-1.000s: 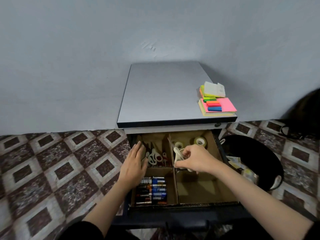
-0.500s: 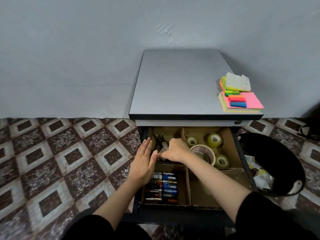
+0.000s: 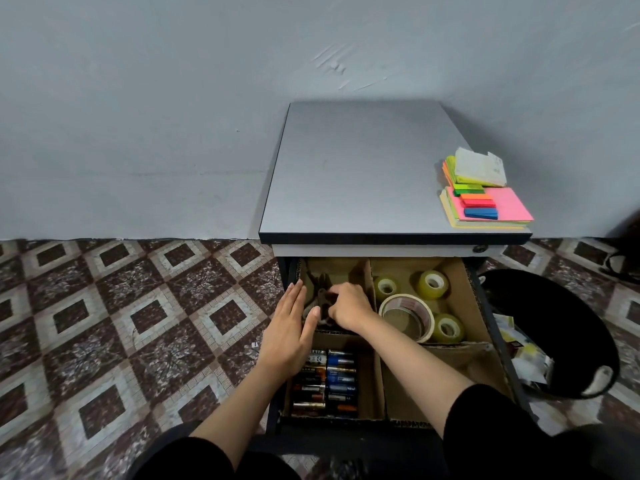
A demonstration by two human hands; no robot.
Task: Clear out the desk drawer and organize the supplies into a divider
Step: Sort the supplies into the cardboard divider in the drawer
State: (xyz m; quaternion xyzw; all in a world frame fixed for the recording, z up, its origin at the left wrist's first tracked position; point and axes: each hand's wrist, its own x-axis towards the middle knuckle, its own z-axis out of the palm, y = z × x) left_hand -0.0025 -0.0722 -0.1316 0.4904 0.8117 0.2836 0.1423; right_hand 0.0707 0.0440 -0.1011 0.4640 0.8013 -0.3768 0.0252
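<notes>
The open drawer holds a cardboard divider [image 3: 378, 375] with four compartments. Batteries [image 3: 325, 382] fill the near left one. Several tape rolls [image 3: 408, 313] lie in the far right one. The near right compartment [image 3: 450, 372] shows only bare cardboard. In the far left compartment lie scissors [image 3: 320, 289], dark and blurred. My right hand [image 3: 348, 306] reaches into that compartment with curled fingers on the scissors. My left hand [image 3: 289, 327] rests flat with straight fingers against the divider's left wall.
A stack of sticky notes and colour flags [image 3: 485, 199] sits on the grey desk top [image 3: 356, 171] at the right. A black waste bin [image 3: 561, 327] with paper scraps stands right of the drawer. Patterned floor tiles [image 3: 138, 323] spread to the left.
My right hand carried white scissors from the middle wall into the far left compartment and now works among the scissors there. The big tape roll is uncovered. My view shifted left.
</notes>
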